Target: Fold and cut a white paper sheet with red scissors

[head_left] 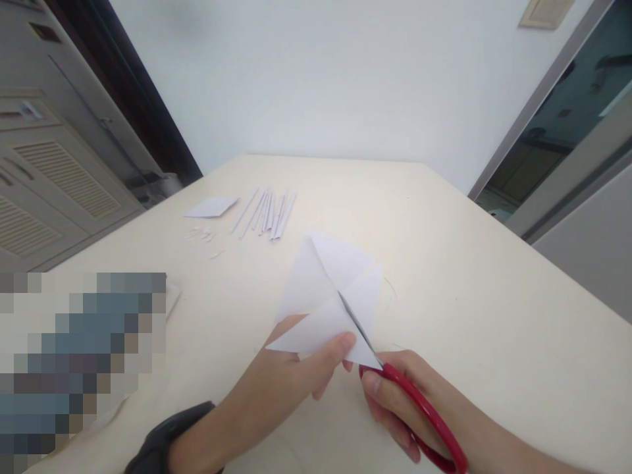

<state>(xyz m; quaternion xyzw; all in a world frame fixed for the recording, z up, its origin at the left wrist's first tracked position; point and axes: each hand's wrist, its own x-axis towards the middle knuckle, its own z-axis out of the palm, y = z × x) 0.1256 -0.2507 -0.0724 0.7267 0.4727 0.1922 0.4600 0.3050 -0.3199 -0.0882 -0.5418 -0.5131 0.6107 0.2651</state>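
Observation:
A creased sheet of white paper (pixel 326 276) is held up over the table, its near part folded or cut into a pointed flap. My left hand (pixel 301 368) pinches the paper near its lower edge, thumb on top and fingers beneath. Red-handled scissors (pixel 424 401) are in my right hand (pixel 395 401), fingers through the handle loops. Their blades lie along a diagonal line in the paper, the tip pointing away from me near the sheet's middle. How far apart the blades stand is hard to make out.
Several thin white paper strips (pixel 269 214) lie at the far left of the table (pixel 444 230). Beside them are a folded white paper piece (pixel 211 207) and small scraps (pixel 201 234). A pixelated item (pixel 83 355) covers the near left. A wall (pixel 336 79) stands behind.

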